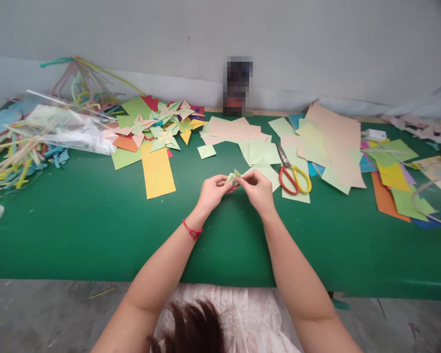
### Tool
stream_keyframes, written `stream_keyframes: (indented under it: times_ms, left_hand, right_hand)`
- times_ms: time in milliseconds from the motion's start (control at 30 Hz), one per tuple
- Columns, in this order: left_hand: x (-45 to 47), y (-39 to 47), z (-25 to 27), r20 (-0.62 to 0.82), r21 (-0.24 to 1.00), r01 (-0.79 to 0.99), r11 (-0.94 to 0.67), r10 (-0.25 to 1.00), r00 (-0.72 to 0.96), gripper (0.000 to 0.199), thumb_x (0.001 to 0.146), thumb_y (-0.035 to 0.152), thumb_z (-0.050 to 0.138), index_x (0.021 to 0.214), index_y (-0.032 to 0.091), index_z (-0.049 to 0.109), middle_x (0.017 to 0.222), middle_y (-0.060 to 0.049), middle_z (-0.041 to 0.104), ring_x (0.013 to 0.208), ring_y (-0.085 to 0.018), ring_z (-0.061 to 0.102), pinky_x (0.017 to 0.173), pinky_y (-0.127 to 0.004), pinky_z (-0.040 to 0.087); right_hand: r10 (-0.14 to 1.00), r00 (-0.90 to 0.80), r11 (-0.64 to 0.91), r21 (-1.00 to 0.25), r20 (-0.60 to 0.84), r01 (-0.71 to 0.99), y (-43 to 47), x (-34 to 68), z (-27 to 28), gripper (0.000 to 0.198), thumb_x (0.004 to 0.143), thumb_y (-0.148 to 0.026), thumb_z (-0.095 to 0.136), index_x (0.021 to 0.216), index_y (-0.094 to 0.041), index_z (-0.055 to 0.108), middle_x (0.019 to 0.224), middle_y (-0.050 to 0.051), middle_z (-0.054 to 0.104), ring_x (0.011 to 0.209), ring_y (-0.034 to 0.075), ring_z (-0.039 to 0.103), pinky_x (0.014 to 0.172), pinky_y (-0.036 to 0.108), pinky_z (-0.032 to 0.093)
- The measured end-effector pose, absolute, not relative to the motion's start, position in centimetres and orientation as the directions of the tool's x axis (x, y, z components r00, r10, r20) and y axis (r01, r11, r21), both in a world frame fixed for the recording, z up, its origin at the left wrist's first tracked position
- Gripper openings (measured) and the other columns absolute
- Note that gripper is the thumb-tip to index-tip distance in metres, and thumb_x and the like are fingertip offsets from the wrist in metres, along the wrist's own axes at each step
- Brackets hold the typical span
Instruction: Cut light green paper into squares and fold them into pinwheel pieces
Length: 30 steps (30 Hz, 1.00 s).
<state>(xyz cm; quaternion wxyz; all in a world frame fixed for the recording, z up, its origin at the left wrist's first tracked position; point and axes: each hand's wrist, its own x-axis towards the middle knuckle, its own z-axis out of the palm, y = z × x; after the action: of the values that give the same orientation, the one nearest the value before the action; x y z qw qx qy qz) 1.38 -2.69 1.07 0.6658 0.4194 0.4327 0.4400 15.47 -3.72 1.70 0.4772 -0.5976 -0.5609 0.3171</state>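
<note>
Between my two hands is a small folded piece of light green paper (230, 179), held above the green table. My left hand (212, 192) pinches its left side, with a red cord bracelet on the wrist. From the right, the fingers of my right hand (257, 190) are closed on the paper's other edge, where a flap stands up. Just beyond lies a small folded green square (207, 151). To the right, scissors (292, 171) with one red and one yellow handle rest on pale green sheets (262, 151).
At the back left is a heap of folded paper shapes (165, 127) beside a yellow sheet (158, 171). Coloured fuzzy strips (11, 152) and plastic bags pile up far left. Large pink sheets (334, 137) and coloured papers (393, 176) lie right. A blurred-out dark object (237, 86) stands against the wall.
</note>
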Motion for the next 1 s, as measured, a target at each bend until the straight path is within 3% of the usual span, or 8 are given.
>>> stream_keyframes:
  times_ms: [200,367,533,833,1000]
  left_hand:
    - [1.43,-2.51,0.85,-0.174,0.954,-0.208,0.217,0.962,0.209,0.029,0.075,0.043,0.06,0.075,0.014,0.064,0.074,-0.004,0.069,0.068,-0.017,0.067,0.073,-0.033,0.053]
    - [1.2,-2.38,0.59,-0.136,0.973,-0.163,0.162,0.977,0.162,0.025,0.074,0.042,0.061,0.074,0.016,0.063,0.068,-0.001,0.067,0.064,-0.017,0.065,0.068,-0.03,0.052]
    - [1.21,-2.67,1.04,-0.09,0.99,-0.102,0.101,0.99,0.111,0.023,0.076,0.041,0.06,0.075,0.018,0.063,0.067,0.0,0.066,0.062,-0.016,0.064,0.065,-0.028,0.051]
    - [1.41,-2.97,1.48,-0.019,0.999,-0.033,0.022,0.996,0.086,0.023,0.078,0.04,0.057,0.072,0.019,0.061,0.066,0.001,0.065,0.063,-0.016,0.064,0.065,-0.029,0.052]
    - [1.24,-2.65,1.15,-0.101,0.983,-0.14,0.116,0.989,0.111,0.022,0.076,0.04,0.06,0.072,0.018,0.06,0.064,0.001,0.066,0.06,-0.016,0.064,0.064,-0.03,0.053]
  right_hand:
    - [0.981,0.126,0.095,-0.937,0.145,0.337,-3.66,15.7,1.84,0.026,0.071,-0.044,0.064,0.07,-0.02,0.056,0.066,0.0,0.058,0.063,0.015,0.057,0.061,0.029,0.047]
    - [0.995,0.045,0.079,-0.973,0.09,0.218,-3.53,15.74,1.91,0.024,0.071,-0.042,0.065,0.075,-0.02,0.056,0.078,0.001,0.06,0.069,0.015,0.059,0.066,0.03,0.051]
    - [0.992,0.002,0.126,-0.98,0.128,0.153,-3.43,15.66,1.79,0.019,0.073,-0.038,0.063,0.074,-0.02,0.058,0.094,0.004,0.061,0.083,0.016,0.059,0.073,0.032,0.051]
    - [0.992,0.052,0.101,-0.972,0.115,0.21,-3.35,15.65,1.4,0.016,0.072,-0.036,0.065,0.075,-0.02,0.062,0.072,0.0,0.061,0.067,0.015,0.058,0.068,0.032,0.049]
    - [0.971,-0.02,0.237,-0.941,0.24,0.24,-3.46,15.95,2.04,0.011,0.073,-0.032,0.065,0.076,-0.022,0.063,0.083,0.001,0.056,0.079,0.015,0.057,0.07,0.03,0.05]
